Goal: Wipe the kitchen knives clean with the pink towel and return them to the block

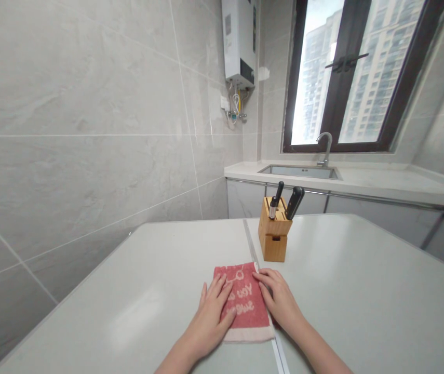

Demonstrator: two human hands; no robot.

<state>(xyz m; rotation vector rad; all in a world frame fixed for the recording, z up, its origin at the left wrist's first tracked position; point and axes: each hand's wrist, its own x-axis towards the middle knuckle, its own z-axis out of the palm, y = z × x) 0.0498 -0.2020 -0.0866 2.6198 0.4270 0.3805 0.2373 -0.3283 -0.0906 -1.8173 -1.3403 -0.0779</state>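
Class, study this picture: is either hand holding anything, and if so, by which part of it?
Nothing is gripped. The left hand lies flat on the left side of a red towel, and the right hand rests against its right edge.

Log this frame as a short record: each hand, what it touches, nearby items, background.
left hand: flat on the towel, fingers spread
right hand: fingertips on the towel's far right edge, rest of hand beside it
towel: red towel, white lettering, pale band at near end
surface: pale table, metal strip passing under the towel
nearby: wooden knife block, two black-handled knives
background: steel sink, faucet, window, wall-mounted water heater
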